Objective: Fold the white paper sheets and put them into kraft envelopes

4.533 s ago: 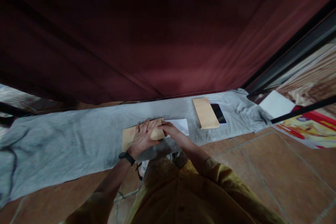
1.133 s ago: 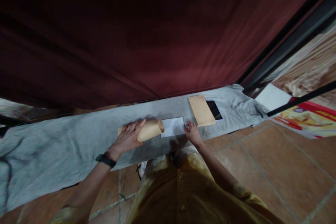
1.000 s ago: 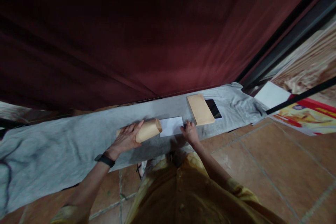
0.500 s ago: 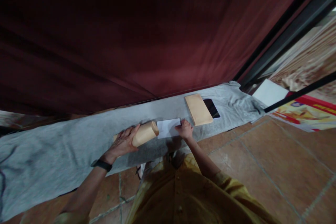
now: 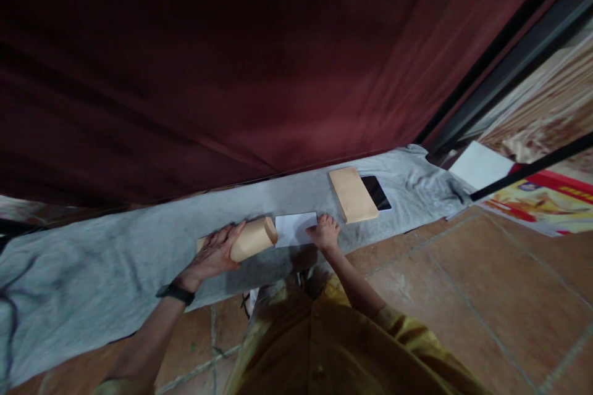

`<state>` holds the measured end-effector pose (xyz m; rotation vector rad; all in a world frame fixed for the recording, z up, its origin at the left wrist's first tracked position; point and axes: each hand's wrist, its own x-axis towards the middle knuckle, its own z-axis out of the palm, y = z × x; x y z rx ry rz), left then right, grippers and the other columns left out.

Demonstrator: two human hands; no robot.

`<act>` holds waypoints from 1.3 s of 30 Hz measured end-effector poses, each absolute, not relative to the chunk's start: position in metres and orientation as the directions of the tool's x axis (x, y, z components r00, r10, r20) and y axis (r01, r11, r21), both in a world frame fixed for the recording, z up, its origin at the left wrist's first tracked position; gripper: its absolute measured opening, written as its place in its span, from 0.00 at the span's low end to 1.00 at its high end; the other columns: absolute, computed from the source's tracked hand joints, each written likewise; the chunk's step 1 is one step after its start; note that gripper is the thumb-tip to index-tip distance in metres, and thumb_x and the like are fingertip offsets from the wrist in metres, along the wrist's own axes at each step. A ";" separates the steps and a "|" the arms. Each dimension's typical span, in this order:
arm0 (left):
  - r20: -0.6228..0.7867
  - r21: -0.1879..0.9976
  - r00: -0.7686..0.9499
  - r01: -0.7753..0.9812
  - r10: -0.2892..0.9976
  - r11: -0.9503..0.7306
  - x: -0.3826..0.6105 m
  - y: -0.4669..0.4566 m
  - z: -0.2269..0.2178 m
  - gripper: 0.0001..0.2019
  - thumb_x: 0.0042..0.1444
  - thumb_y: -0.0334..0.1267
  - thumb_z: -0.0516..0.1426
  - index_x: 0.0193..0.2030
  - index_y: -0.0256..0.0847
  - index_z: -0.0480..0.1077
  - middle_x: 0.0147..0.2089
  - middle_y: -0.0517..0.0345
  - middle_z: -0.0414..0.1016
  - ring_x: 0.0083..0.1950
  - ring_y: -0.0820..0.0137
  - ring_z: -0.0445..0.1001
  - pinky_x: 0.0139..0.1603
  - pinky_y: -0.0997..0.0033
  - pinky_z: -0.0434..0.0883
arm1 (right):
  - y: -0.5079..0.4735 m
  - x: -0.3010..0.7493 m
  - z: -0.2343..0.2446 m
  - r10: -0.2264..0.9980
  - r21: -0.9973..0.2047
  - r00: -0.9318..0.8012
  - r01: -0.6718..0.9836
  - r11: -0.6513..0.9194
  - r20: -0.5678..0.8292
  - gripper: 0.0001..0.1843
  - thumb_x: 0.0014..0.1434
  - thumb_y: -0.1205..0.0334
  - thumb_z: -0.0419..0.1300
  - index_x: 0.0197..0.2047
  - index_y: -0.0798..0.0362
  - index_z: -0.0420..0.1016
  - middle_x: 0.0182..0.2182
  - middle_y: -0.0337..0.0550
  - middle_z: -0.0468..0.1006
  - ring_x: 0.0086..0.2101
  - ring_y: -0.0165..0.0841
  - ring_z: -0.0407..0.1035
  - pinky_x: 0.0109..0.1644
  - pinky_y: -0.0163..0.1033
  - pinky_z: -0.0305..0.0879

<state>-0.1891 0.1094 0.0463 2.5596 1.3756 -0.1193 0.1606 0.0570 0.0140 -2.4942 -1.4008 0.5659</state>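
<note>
My left hand (image 5: 217, 254) is wrapped over a brown paper envelope (image 5: 252, 239), its fingers across the back part. The envelope's mouth bulges open to the right. Against that mouth lies a folded white sheet of paper (image 5: 295, 229), flat on the grey cloth; whether its left edge is inside cannot be made out. My right hand (image 5: 327, 232) is at the sheet's right end, thumb over the paper and fingers bent by its edge. Right of this hand rests a second brown envelope (image 5: 353, 195), partly covering a dark phone or tablet (image 5: 377, 192).
A grey cloth (image 5: 152, 228) covers the long, narrow surface. Behind it hangs a dark red curtain (image 5: 259, 86). A dark metal frame (image 5: 504, 62) rises at the right, with a red and yellow printed box (image 5: 546, 197) beside it on the tiled floor (image 5: 463, 284).
The fingers of my right hand have spread slightly at the sheet's edge. Both hands, the envelope and the sheet have shifted slightly left in view. The second envelope stays in place.
</note>
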 end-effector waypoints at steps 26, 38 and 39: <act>-0.243 0.211 0.584 0.811 0.775 -0.545 -0.153 0.119 0.048 0.60 0.42 0.44 0.69 0.78 0.46 0.40 0.74 0.39 0.55 0.76 0.47 0.53 0.73 0.47 0.51 | 0.023 0.220 -0.027 0.893 -0.965 0.381 -0.195 -0.176 -0.240 0.19 0.43 0.50 0.68 0.36 0.52 0.80 0.28 0.39 0.81 0.30 0.36 0.72 0.39 0.42 0.69; -0.062 0.582 0.514 0.715 0.856 -0.387 -0.120 0.110 0.048 0.44 0.55 0.56 0.60 0.76 0.48 0.51 0.78 0.45 0.52 0.77 0.49 0.51 0.74 0.45 0.54 | 0.017 0.223 -0.021 0.816 -0.921 0.464 -0.333 -0.200 -0.345 0.20 0.40 0.51 0.68 0.36 0.52 0.78 0.28 0.39 0.82 0.27 0.34 0.72 0.32 0.39 0.70; -0.034 0.696 0.456 0.650 0.889 -0.306 -0.103 0.104 0.047 0.41 0.58 0.55 0.58 0.75 0.46 0.52 0.76 0.45 0.55 0.75 0.51 0.56 0.72 0.47 0.60 | 0.015 0.223 -0.019 0.816 -0.911 0.453 -0.360 -0.202 -0.360 0.20 0.40 0.52 0.68 0.37 0.52 0.78 0.29 0.39 0.82 0.27 0.34 0.72 0.32 0.39 0.70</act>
